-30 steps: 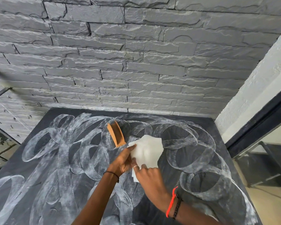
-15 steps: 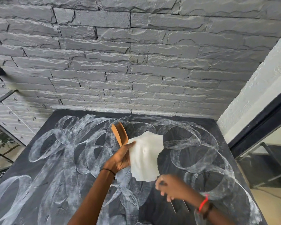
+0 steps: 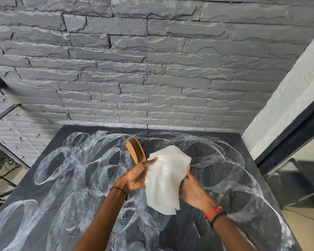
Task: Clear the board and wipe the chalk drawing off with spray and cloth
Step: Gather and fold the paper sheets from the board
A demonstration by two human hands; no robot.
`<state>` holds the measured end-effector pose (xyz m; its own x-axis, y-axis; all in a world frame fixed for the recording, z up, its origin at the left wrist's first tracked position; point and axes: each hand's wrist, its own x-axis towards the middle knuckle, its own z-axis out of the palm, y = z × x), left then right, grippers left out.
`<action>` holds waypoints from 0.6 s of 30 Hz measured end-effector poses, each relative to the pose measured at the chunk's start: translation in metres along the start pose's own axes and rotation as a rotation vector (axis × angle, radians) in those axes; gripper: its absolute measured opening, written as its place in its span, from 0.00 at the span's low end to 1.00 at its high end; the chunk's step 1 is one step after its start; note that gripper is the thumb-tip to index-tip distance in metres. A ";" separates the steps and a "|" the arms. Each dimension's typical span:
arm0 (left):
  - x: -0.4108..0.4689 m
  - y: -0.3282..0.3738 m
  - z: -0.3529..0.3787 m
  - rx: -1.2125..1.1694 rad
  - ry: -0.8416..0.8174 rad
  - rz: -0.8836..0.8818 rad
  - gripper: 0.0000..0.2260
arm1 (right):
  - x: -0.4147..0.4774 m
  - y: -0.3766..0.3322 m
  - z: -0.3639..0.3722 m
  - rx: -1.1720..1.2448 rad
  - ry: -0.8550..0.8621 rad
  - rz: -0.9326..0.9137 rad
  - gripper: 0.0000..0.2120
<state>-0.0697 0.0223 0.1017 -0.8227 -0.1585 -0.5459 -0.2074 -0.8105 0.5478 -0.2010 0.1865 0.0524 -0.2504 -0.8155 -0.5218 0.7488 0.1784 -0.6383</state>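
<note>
- My left hand (image 3: 134,178) pinches the white cloth (image 3: 165,180) at its upper left corner, a brown two-pronged tool (image 3: 136,151) jutting from the same grip.
- My right hand (image 3: 194,191) curls round the cloth's right edge.
- The cloth hangs between both hands, above the chalk-swirled chalkboard (image 3: 230,139).

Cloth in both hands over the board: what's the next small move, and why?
Probably pass the cloth fully to the right hand. The left hand pinches its top edge while also holding a wooden tool, and the right hand grips the other side. That would free the left to set the tool off the board, whose chalk loops are unwiped.
</note>
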 end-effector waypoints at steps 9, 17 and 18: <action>-0.003 0.006 -0.014 0.023 -0.009 -0.023 0.14 | 0.007 0.020 0.013 0.276 -0.108 -0.013 0.48; -0.008 0.013 -0.025 0.104 0.006 -0.026 0.11 | 0.011 0.006 0.009 0.085 -0.053 -0.067 0.41; -0.008 0.013 -0.025 0.122 0.000 -0.022 0.10 | 0.011 0.004 0.010 0.055 -0.059 -0.058 0.40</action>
<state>-0.0523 -0.0014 0.0977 -0.8170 -0.1413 -0.5591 -0.2884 -0.7395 0.6083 -0.1944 0.1725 0.0497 -0.2590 -0.8547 -0.4499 0.7669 0.1011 -0.6337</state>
